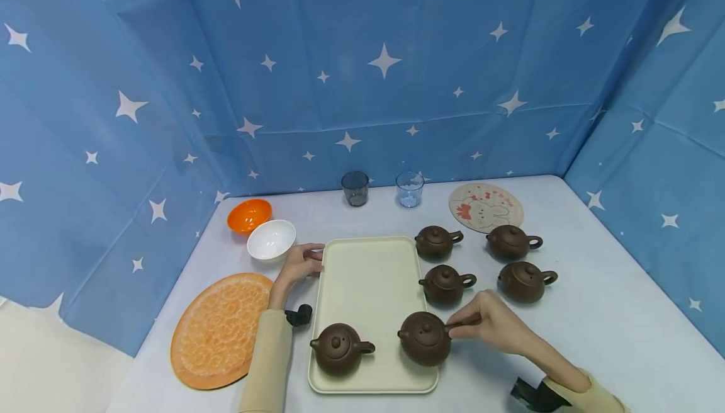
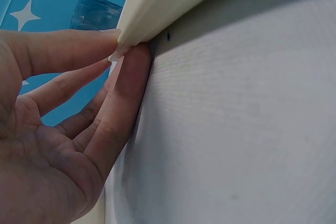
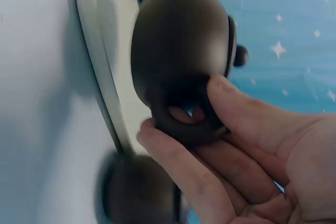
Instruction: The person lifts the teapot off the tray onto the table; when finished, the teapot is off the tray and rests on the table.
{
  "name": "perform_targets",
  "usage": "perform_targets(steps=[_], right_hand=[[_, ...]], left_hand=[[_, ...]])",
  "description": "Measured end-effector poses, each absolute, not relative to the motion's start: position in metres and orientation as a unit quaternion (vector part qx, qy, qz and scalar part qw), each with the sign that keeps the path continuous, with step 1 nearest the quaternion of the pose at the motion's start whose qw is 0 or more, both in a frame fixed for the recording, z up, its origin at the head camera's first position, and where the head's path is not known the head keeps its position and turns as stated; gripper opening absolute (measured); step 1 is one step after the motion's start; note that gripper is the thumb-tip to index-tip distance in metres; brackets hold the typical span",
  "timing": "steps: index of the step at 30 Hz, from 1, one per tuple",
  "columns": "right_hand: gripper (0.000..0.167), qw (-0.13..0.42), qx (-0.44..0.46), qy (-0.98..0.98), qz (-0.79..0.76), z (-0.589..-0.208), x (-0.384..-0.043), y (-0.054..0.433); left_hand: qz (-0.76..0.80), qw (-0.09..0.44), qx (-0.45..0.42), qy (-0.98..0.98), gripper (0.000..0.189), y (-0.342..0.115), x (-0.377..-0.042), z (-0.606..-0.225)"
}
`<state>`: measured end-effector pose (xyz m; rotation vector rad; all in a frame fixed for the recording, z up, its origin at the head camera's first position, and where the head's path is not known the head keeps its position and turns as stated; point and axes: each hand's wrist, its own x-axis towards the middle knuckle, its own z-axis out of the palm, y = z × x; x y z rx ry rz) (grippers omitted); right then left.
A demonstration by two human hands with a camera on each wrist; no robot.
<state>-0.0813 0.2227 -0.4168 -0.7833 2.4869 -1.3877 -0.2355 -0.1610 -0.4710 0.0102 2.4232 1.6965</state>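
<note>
My right hand [image 1: 491,325] grips a dark brown teapot [image 1: 425,339] by its handle [image 3: 189,129], with the fingers around the loop in the right wrist view. The teapot hangs over the right edge of the cream tray [image 1: 368,287], its spout toward the left. Another brown teapot [image 1: 338,350] stands on the tray at the near left. My left hand [image 1: 299,268] pinches the tray's left rim; in the left wrist view the rim [image 2: 137,22] sits between thumb and finger. Two teapots, one nearer [image 1: 444,285] and one farther [image 1: 434,243], stand along the tray's right side.
Farther right stand two more teapots [image 1: 510,242] [image 1: 525,281], near a round bunny mat [image 1: 487,207]. Behind the tray are a dark glass [image 1: 355,189] and a clear glass [image 1: 410,189]. Orange bowl [image 1: 249,216], white bowl [image 1: 272,240] and round orange mat [image 1: 222,331] lie left.
</note>
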Motion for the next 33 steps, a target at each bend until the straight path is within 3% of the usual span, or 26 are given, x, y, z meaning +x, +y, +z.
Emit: perform_targets(steps=[10,33], right_hand=[[0.016,0.101,-0.268,0.845,-0.452,-0.399,-0.084,0.279],[0.019,0.115,-0.230,0.854,-0.453,-0.425,-0.067,0.404]], left_hand=[[0.575,0.093,-0.002,0.813,0.055,-0.161,-0.235,-0.471],[0.581,0.096,-0.004,0.808,0.055,-0.161,-0.236,-0.470]])
